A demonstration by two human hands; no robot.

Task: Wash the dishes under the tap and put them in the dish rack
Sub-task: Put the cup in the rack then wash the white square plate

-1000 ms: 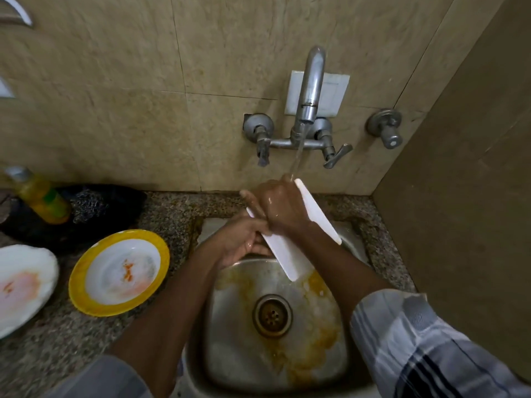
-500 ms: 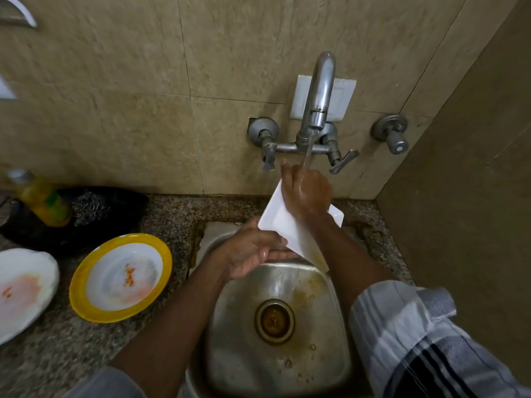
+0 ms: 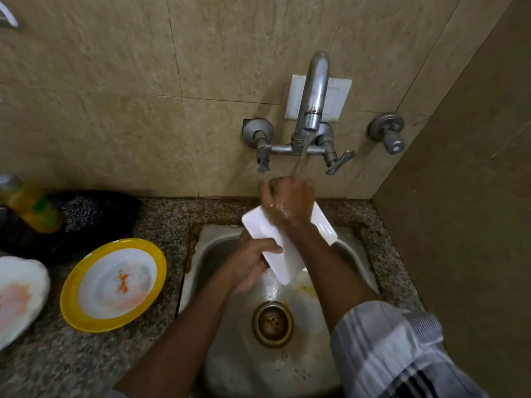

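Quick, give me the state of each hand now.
Left hand: grips the white rectangular dish.
Right hand: rubbing the same dish under the water; grip cannot be told.

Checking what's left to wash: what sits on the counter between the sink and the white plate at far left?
In the head view, a yellow-rimmed plate with orange food stains lies between the sink and the white plate.

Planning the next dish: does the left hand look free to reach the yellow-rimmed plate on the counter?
Probably not yet: the left hand grips the white rectangular dish under the tap. Nothing stands between it and the yellow-rimmed plate.
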